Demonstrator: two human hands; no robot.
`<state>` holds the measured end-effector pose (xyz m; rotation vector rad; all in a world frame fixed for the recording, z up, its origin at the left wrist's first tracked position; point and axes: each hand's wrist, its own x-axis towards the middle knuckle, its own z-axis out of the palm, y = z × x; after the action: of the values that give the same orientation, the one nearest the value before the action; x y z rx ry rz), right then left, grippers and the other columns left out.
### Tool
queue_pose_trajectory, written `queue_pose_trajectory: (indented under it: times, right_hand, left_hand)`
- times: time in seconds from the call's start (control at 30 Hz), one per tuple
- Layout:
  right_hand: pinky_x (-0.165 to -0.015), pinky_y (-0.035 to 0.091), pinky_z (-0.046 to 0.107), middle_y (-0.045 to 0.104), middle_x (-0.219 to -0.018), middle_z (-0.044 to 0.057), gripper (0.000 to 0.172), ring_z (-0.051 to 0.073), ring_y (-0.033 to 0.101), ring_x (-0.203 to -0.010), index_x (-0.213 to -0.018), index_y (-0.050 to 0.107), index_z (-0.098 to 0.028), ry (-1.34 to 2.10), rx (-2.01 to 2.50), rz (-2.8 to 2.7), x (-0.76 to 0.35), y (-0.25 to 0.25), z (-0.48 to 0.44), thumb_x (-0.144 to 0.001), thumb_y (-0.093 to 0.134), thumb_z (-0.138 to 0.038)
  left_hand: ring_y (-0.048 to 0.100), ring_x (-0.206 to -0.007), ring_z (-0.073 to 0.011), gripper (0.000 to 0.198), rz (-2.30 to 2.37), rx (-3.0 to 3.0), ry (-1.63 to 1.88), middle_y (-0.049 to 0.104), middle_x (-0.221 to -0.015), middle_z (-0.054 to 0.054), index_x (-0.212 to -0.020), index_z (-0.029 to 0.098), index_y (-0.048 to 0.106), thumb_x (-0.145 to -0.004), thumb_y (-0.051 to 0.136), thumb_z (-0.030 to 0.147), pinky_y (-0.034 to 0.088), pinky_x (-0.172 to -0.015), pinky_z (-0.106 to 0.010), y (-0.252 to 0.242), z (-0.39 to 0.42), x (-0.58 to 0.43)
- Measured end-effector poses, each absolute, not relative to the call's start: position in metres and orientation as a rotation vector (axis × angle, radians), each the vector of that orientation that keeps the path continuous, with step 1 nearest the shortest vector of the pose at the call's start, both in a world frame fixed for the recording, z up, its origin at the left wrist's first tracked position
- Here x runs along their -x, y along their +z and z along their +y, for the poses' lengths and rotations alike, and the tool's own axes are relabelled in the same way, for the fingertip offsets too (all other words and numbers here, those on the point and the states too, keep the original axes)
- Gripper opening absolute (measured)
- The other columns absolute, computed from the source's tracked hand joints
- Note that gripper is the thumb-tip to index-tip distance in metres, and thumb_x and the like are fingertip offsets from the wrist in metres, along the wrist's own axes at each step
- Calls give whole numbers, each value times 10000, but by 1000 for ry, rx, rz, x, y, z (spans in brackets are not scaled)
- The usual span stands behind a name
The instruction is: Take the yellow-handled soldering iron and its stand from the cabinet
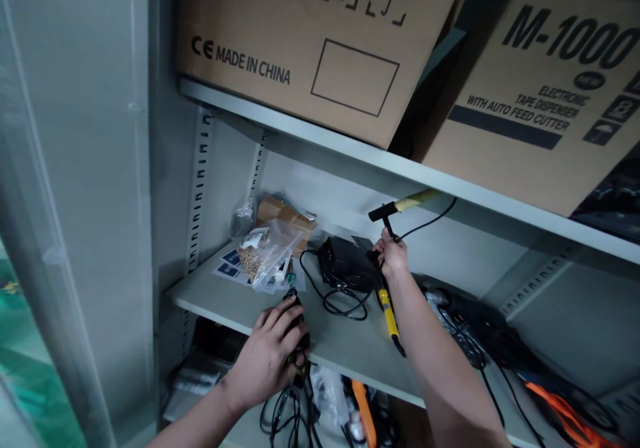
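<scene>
At the left of the grey shelf [345,351] lies a clear plastic bag of small parts [265,251] with a brown packet [285,213] behind it, both well apart from the hands. Just right of the bag, near the shelf's front edge, the left hand [270,355] is curled down over a small black tool with a green tip [291,287]; the fingers wrap it, though how firmly I cannot tell. Its long axis runs from the shelf's edge back toward the bag. Loose black cable [340,301] coils between the hands, leading to a black power unit [345,265] deeper on the shelf. Right of that, the right hand [393,255] is raised and pinched shut on the cord of a soldering iron with a yellowed handle [405,205], which hangs nearly level under the upper shelf. A yellow-handled tool [389,318] lies below that wrist, pointing toward the front edge. The left hand is nearer the shelf's edge, the right reaches deeper.
</scene>
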<state>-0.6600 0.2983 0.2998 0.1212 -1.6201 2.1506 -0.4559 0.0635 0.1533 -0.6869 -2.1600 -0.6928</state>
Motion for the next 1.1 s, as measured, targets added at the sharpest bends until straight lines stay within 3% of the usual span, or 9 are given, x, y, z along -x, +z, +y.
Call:
queue_pose_trajectory:
  times: [0.1, 0.3, 0.4, 0.57, 0.67, 0.77, 0.97, 1.1]
  right_hand:
    - [-426, 369, 227, 306, -469, -94, 554, 55, 306, -431, -639, 387, -184, 2208, -68, -1652, 651, 298, 305, -550, 854, -468]
    - [-447, 401, 235, 297, -484, -92, 619, 62, 282, -463, -651, 421, -179, 2381, -34, -1579, 608, 286, 313, -391, 921, -433]
    - [-486, 408, 235, 286, -513, -86, 569, 61, 271, -482, -671, 426, -173, 2447, -59, -1555, 575, 284, 321, -479, 908, -406]
    - [-547, 387, 238, 253, -549, -71, 488, 63, 265, -511, -668, 351, -172, 2452, -164, -1536, 519, 274, 336, -712, 799, -361]
    - [-570, 368, 242, 251, -550, -70, 439, 67, 278, -521, -700, 358, -172, 2406, -208, -1547, 492, 267, 343, -767, 757, -343]
    - [-583, 350, 245, 258, -552, -69, 409, 66, 288, -529, -719, 376, -169, 2352, -225, -1543, 473, 259, 349, -785, 740, -344]
    - [-562, 285, 246, 269, -565, -68, 419, 64, 283, -530, -747, 369, -175, 2249, -145, -1525, 450, 241, 361, -793, 727, -387]
    - [-562, 262, 251, 281, -585, -66, 410, 68, 277, -546, -779, 394, -177, 2184, -74, -1586, 443, 226, 362, -801, 709, -438]
  left_hand:
    - [283, -1379, -247, 265, -2184, 694, -707, 508, -1336, -41, -1105, 211, 565, -843, 531, 187, 312, -1004, -396, 150, 63, 456]
    - [288, -1377, -255, 293, -2188, 696, -677, 498, -1352, -41, -1118, 211, 564, -829, 548, 165, 325, -1003, -399, 149, 62, 456]
    - [285, -1380, -255, 338, -2228, 702, -632, 482, -1367, -44, -1152, 213, 551, -819, 580, 165, 323, -1019, -403, 151, 60, 455]
    - [276, -1383, -274, 447, -2177, 782, -444, 445, -1400, -104, -1236, 171, 493, -857, 604, 381, 314, -1018, -426, 159, 55, 451]
    - [258, -1398, -303, 535, -2137, 825, -375, 474, -1387, -114, -1264, 156, 473, -839, 599, 454, 218, -1076, -500, 169, 53, 449]
    - [262, -1404, -316, 490, -2068, 884, -418, 562, -1292, -93, -1235, 162, 485, -834, 605, 417, 144, -1117, -560, 183, 56, 451]
    - [453, -1252, -183, 252, -1920, 936, -715, 593, -1191, -55, -1130, 188, 538, -885, 595, 181, 352, -1038, -361, 224, 94, 464]
    - [511, -1155, -165, 212, -1739, 992, -824, 633, -1118, -5, -1086, 212, 570, -882, 606, 165, 392, -972, -355, 270, 142, 464]
